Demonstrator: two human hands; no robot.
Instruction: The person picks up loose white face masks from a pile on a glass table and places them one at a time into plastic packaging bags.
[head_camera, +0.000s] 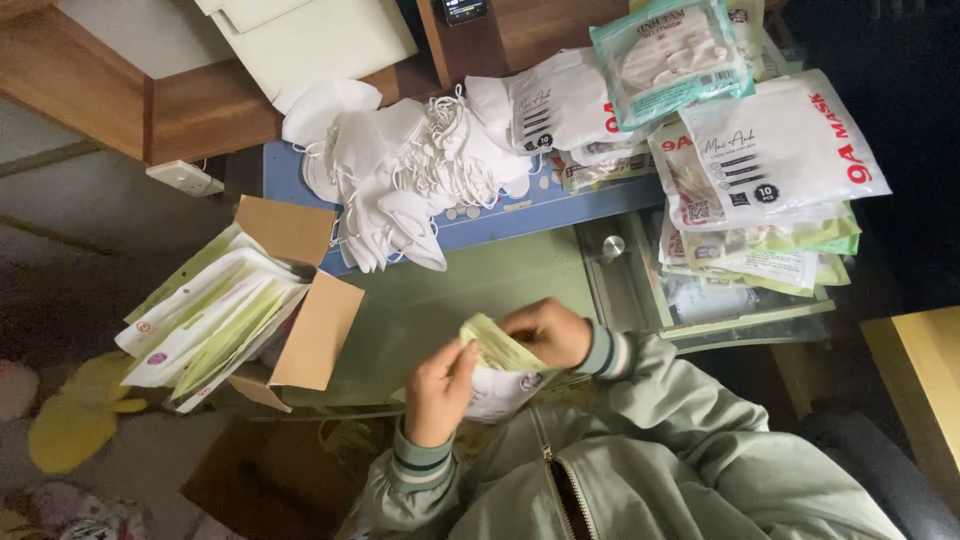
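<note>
My left hand (438, 390) and my right hand (548, 331) both grip one light green and white plastic packet (497, 350) close to my chest, at the near edge of the glass table (520, 275). The left fingers pinch its lower left side. The right hand closes over its upper right end. A loose pile of white face masks (400, 170) with ear loops lies farther back on the table, out of reach of both hands.
An open cardboard box (300, 320) of green and white empty packets stands at the left. Stacked filled mask packets (770, 170) cover the right of the table. A wooden desk (200, 100) with a phone (464, 10) runs along the back. A chair edge (880, 470) shows at the lower right.
</note>
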